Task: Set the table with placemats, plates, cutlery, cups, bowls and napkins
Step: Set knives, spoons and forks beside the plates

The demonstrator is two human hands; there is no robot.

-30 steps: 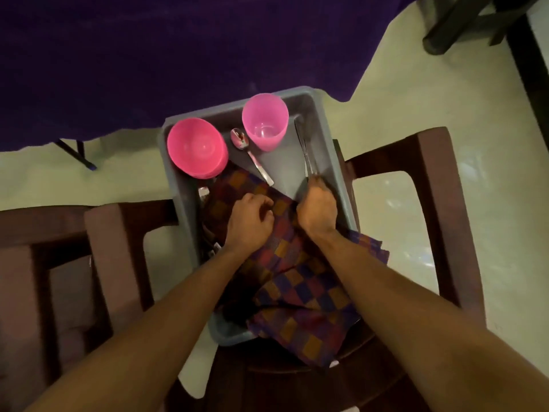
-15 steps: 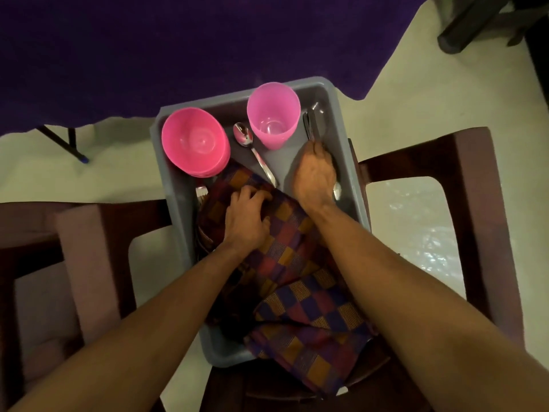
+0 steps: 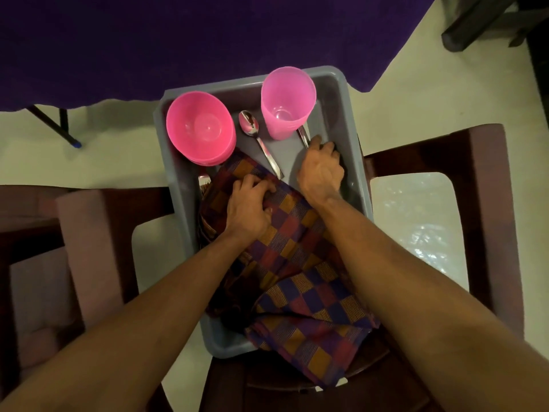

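Grey bin (image 3: 355, 162) on dark chair (image 3: 487, 203), beside purple-clothed table (image 3: 178, 40).

The scene is dim, with muddy shadow over the dark chair (image 3: 487, 221) and lower corners. The pale floor (image 3: 416, 221) at right carries a blotchy sheen. The pink bowl (image 3: 199, 132) and cup (image 3: 286, 104) look bright and saturated. Wide-angle bending swells the forearms at the bottom edge. Detail is soft, the cloth (image 3: 300, 281) grainy.

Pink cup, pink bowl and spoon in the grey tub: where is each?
pink cup (image 3: 287, 93), head view, on its near wall.
pink bowl (image 3: 202, 126), head view, on its inner bottom.
spoon (image 3: 249, 123), head view, on its scoop.
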